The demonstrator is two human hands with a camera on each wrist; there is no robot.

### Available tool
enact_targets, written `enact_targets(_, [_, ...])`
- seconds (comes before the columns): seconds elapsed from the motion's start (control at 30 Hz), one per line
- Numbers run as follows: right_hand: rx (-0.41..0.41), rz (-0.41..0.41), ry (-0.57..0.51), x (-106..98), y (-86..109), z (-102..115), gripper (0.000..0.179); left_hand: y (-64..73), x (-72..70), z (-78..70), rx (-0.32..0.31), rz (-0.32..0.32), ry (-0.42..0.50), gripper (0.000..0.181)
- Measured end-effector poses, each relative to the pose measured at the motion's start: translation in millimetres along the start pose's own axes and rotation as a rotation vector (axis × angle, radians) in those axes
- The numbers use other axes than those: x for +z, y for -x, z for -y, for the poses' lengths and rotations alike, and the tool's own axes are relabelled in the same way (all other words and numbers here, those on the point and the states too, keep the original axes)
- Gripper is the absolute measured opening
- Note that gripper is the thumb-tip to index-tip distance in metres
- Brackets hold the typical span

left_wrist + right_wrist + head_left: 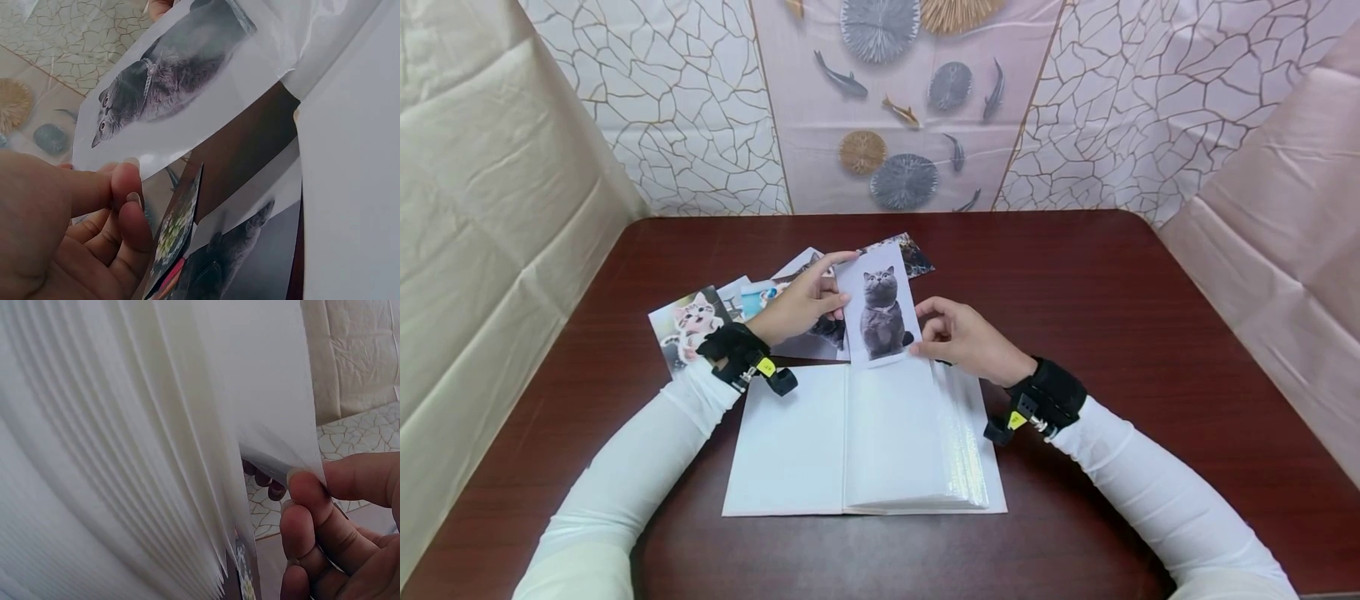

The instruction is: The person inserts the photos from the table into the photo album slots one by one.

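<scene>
Brown table (1075, 292) below; cat photo (882, 312) sits in left grip (801, 304)

Table (1075, 283): dark red-brown, wood-grain top, far corners rounded. White album (786, 467) lies open on it, near the middle, clear sleeves (895, 450) stacked on the right half. Just beyond its far edge: loose, overlapping photos (805, 348). Kitten print (687, 327) at the left end; dark patterned print (917, 257) at the right end, partly hidden.

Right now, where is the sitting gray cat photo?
In the head view, the photo is near the middle, between the left hand and right hand, at the far edge of the album.
</scene>
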State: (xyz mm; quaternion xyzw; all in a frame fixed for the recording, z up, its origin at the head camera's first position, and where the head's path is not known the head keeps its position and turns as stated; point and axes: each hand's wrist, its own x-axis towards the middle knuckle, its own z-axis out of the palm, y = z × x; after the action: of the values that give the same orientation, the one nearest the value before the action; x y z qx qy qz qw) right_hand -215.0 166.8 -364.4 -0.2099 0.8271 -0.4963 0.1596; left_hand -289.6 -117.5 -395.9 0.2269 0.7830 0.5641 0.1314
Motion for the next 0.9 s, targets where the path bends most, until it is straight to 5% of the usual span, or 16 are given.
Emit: enact_targets(0.9, [-0.022,-0.003,0.021,2.7,0.5,-1.9,0.042,3.8,7.2,0.8,0.066,0.017,-0.03,0.055])
